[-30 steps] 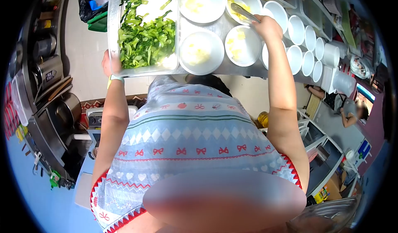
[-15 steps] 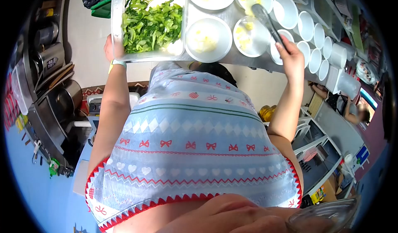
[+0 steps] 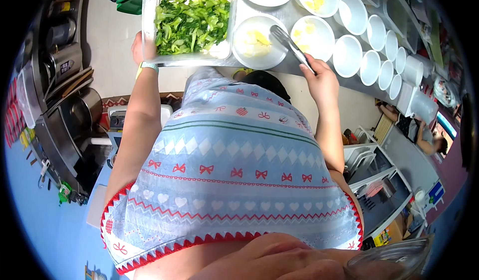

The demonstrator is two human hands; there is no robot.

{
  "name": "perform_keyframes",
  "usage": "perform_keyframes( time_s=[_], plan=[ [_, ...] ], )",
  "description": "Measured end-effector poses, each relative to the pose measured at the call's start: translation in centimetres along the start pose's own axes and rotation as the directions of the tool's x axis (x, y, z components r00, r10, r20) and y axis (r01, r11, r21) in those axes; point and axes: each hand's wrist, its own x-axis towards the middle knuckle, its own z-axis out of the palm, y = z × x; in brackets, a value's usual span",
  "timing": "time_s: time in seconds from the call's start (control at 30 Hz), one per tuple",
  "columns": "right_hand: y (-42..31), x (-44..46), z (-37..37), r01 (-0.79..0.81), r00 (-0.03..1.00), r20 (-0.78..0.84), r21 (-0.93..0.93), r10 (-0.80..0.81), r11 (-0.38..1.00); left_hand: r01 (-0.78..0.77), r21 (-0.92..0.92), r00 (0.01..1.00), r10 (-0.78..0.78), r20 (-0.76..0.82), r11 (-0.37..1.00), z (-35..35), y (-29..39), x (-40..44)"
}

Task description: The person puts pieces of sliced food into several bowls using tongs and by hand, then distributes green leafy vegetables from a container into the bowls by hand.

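My right hand is closed round the handle of a pair of metal tongs. The tongs' tips are over the right side of a white bowl with pale yellow food pieces in it. Another bowl with yellow pieces stands just right of the tongs. My left hand grips the left side of a clear tray, its fingers partly hidden. Chopped green leafy vegetables fill much of that tray.
Two further bowls with yellow food, one at the top middle and one right of it, stand on the metal counter. Rows of white bowls run to the right. Past the counter's right end is another person.
My right hand has moved left with the tongs, from the bowls further right to the front-left bowl. My left hand stays at the tray's side. The view has shifted slightly.
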Motion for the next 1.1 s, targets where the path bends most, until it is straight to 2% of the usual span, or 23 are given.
perform_keyframes(
  time_s=[0.07,0.17,0.2,0.27,0.3,0.37,0.43,0.5,0.63,0.7,0.77,0.83,0.9,1.03,1.1],
  plan=[
    [0.0,0.4,-0.2,-0.005,1.000,0.028,-0.051,0.006,0.999,-0.034,0.017,0.999,0.035,-0.036,0.999,0.2,0.0,-0.1],
    [-0.3,1.3,1.4,0.159,0.987,0.046,-0.356,-0.152,0.921,-0.051,-0.008,0.997,0.050,-0.050,0.999,0.1,0.0,-0.4],
    [-1.1,1.6,1.6,0.159,0.987,0.047,-0.355,-0.152,0.921,-0.048,-0.018,0.998,0.047,-0.049,0.999,0.2,-0.3,-0.4],
    [-2.6,1.9,1.4,0.182,0.967,0.244,-0.438,-0.078,0.880,-0.044,-0.028,0.998,0.043,-0.047,0.999,0.1,-0.3,-0.7],
    [-2.3,2.0,1.6,0.188,0.978,0.163,-0.443,-0.128,0.877,-0.034,-0.015,0.999,0.033,-0.041,0.999,0.3,0.3,-0.9],
    [-2.0,2.0,1.4,0.178,0.982,0.134,-0.458,-0.131,0.871,-0.026,-0.007,0.999,0.025,-0.036,1.000,0.3,1.1,-1.1],
    [-1.5,2.0,1.2,0.167,0.986,0.104,-0.472,-0.134,0.865,0.046,-0.057,0.994,-0.040,0.104,0.997,0.2,1.7,-1.2],
    [-0.9,1.8,1.0,0.237,0.962,0.235,-0.473,-0.138,0.849,0.040,-0.049,0.996,-0.036,0.087,0.998,0.9,1.7,-1.5],
    [-0.4,2.5,0.7,0.182,0.979,0.173,-0.493,-0.109,0.851,0.053,-0.024,0.994,-0.051,0.094,0.998,1.2,2.3,-1.7],
    [0.5,2.7,0.7,0.152,0.988,0.074,-0.418,-0.133,0.895,0.007,-0.002,0.998,-0.007,0.061,1.000,1.6,2.9,-2.0],
    [0.7,2.9,1.6,0.171,0.985,0.083,-0.461,-0.149,0.871,-0.038,0.026,0.999,0.037,0.029,0.999,1.9,3.0,-2.1],
    [0.7,2.9,1.8,0.189,0.982,0.093,-0.502,-0.164,0.844,0.024,-0.002,0.997,-0.024,0.071,1.000,2.2,2.9,-2.1],
    [0.9,2.5,1.6,0.136,0.990,0.105,-0.473,-0.098,0.871,0.027,-0.019,0.997,-0.025,0.076,0.999,1.8,3.4,-2.8],
    [1.0,1.0,0.1,0.175,0.983,0.114,-0.325,-0.145,0.929,0.046,-0.005,0.990,-0.045,0.136,0.999,1.1,4.1,-3.4],
    [0.5,0.9,0.2,0.174,0.983,0.128,-0.388,-0.135,0.905,0.037,-0.068,0.992,-0.028,0.126,0.997,3.0,1.8,-2.4]
  ],
)
